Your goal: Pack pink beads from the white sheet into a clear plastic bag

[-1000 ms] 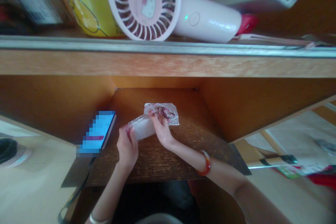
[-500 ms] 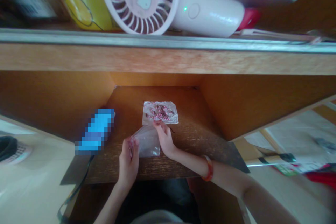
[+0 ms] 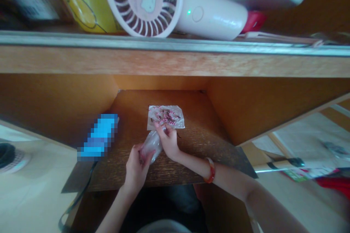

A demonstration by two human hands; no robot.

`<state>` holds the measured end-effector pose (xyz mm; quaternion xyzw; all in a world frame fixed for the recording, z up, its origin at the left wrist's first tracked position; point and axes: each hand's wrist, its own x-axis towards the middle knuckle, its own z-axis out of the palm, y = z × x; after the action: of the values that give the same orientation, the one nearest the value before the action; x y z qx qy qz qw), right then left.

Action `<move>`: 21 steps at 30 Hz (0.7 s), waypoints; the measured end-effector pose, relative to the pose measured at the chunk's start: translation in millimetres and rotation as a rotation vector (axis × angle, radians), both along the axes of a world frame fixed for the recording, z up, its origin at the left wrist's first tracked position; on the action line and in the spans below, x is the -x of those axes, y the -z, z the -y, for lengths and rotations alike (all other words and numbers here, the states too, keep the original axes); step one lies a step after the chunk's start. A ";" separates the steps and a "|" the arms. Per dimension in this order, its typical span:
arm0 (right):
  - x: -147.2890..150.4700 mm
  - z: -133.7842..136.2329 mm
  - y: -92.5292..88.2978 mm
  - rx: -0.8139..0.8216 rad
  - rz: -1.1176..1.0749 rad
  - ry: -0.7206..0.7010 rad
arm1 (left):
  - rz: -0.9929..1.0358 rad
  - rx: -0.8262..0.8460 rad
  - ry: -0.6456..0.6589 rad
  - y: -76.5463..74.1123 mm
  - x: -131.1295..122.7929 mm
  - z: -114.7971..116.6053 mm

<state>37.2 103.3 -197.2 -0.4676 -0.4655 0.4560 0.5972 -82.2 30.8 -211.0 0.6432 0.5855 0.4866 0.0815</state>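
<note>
Between my two hands a clear plastic bag (image 3: 152, 145) is stretched over the front of the dark wooden desk (image 3: 197, 160). My left hand (image 3: 137, 164) is closed around its lower left end, with small pinkish bits showing by the fingers. My right hand (image 3: 167, 140) pinches the bag's upper right edge. Just beyond the right fingertips lies a white crumpled sheet (image 3: 179, 123) with pink beaded pieces (image 3: 165, 116) and dark strands on it. A red-orange bangle (image 3: 211, 171) circles my right wrist.
A pixelated blue phone-like screen (image 3: 100, 134) stands on the left, with a dark cord (image 3: 87, 185) hanging from it. Overhead, a shelf edge (image 3: 175, 62) crosses the view, carrying a white handheld fan (image 3: 213, 12). Side panels (image 3: 268, 109) wall in the desk.
The bag has gone from spread flat to narrower and bunched. My left hand has turned and shifted slightly right. My right fingers have moved a little left along the bag's edge.
</note>
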 end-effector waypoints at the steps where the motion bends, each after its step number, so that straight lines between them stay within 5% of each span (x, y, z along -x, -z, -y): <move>1: -3.7 -0.4 2.8 -0.011 0.039 -0.021 | -0.010 0.035 0.040 -0.6 3.0 1.5; 5: -15.4 3.6 8.5 -0.009 0.080 -0.094 | -0.002 0.091 0.089 -4.7 10.4 7.0; 11: -20.3 18.8 -6.6 0.000 -0.012 -0.197 | 0.063 0.075 0.095 -9.2 -1.8 10.0; 17: -24.5 28.0 -1.8 0.002 -0.037 -0.342 | 0.243 0.295 0.098 -7.2 -7.6 12.2; 21: -16.5 15.7 4.2 -0.052 0.115 -0.245 | 0.322 0.344 0.045 -9.8 -5.6 9.3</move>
<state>53.7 87.6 -201.4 -0.4172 -0.5642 0.4857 0.5213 -76.6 21.5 -201.3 0.5467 0.6248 0.4742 0.2930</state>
